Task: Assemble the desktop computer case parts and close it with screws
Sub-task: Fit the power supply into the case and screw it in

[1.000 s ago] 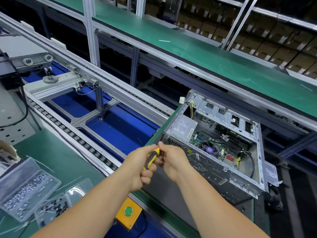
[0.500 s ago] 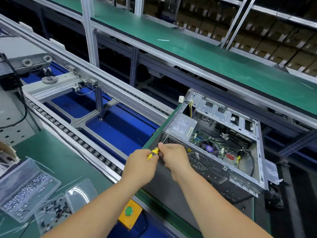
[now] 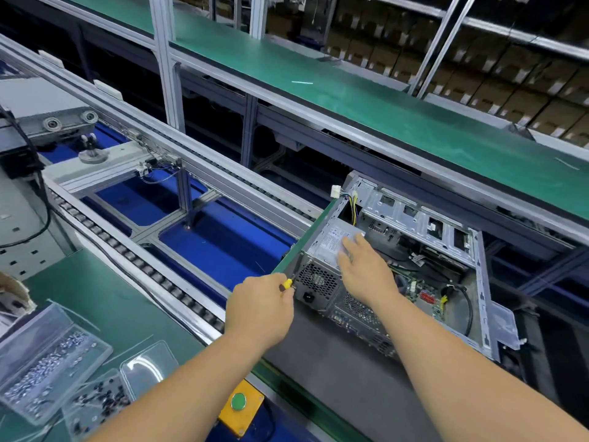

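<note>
**Hands at an open computer case on an assembly line**

An open desktop computer case lies on its side on a dark pallet at the right of the conveyor line, its interior facing up. The silver power supply sits in the near left corner. The right hand rests flat on top of the power supply, fingers straight. The left hand grips a yellow-handled screwdriver, its tip at the case's rear left corner. Just below the hands is a yellow box with a green button. At lower left, on a green mat, lie clear plastic trays of screws.
</note>
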